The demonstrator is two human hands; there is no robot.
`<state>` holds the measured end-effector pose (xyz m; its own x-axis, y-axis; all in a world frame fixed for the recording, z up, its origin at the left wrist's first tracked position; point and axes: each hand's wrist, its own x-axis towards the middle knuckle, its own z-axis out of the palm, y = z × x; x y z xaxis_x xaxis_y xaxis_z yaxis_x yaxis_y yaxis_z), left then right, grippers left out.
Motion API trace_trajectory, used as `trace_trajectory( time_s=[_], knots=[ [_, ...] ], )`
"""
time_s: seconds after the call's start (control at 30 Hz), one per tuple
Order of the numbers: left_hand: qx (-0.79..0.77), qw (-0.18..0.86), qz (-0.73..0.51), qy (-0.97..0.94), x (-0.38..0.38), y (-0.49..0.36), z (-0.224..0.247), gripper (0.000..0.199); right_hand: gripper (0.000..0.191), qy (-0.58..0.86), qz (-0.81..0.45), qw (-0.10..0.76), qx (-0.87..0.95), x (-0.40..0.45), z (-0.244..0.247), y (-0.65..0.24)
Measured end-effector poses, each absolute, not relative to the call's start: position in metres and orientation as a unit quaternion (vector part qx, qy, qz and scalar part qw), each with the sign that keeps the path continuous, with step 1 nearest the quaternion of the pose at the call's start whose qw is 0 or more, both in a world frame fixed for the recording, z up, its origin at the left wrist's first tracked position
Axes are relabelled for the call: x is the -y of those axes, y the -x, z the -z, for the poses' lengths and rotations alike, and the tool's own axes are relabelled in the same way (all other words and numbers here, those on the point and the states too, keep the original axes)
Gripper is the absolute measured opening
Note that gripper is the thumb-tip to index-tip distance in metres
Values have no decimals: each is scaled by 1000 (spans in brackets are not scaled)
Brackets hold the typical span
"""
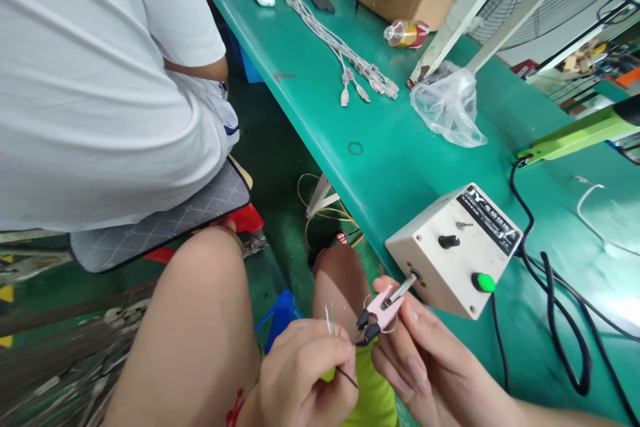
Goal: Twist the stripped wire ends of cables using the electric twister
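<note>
My left hand (307,370) is closed around a thin cable, whose fine wires (334,320) in white, green and red stick up above the fingers. A black wire end (347,377) shows below the thumb. My right hand (425,353) pinches a pink clip (387,310) with black tips and a wire ring. This clip sits on the metal shaft (403,287) of a beige control box (425,247), which has a black knob and a green button. The clip's black tips are close to my left fingertips; whether they grip a wire, I cannot tell.
Grey-white USB cables (340,47) lie bundled on the green table (310,107), near a clear plastic bag (447,103) and a bottle (406,33). Black cords (550,293) run right of the box. Another person in a white shirt (100,80) sits at left.
</note>
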<state>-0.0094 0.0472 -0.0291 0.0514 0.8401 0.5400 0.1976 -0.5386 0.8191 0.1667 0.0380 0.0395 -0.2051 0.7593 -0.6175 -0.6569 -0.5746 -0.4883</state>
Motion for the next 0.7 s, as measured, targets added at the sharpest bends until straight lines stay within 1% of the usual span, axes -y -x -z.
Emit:
trace_trajectory(
  time_s=[0.13,0.23,0.27,0.3,0.37,0.5,0.57,0.7],
  knots=[
    [-391,292,-569,-662,-47,10,28,31,42,452,-776,435,66,-38,-40,-171],
    [-400,289,-573,-654,-46,12,30,31,57,468,-790,390,67,-37,-39,-174],
    [-401,287,-575,-652,-46,12,31,31,59,471,-796,374,68,-37,-38,-174],
    [-401,286,-578,-651,-45,12,32,31,58,476,-799,360,71,-37,-37,-174],
    [-398,292,-583,-645,-43,13,34,32,48,489,-801,335,83,-37,-35,-175],
    [-388,301,-589,-643,-40,13,38,31,29,495,-801,318,112,-37,-31,-174],
    [-380,297,-596,-642,-39,13,40,30,27,493,-803,314,118,-37,-31,-173],
    [-374,299,-607,-634,-37,13,46,30,28,504,-801,301,120,-37,-33,-171]
  ],
)
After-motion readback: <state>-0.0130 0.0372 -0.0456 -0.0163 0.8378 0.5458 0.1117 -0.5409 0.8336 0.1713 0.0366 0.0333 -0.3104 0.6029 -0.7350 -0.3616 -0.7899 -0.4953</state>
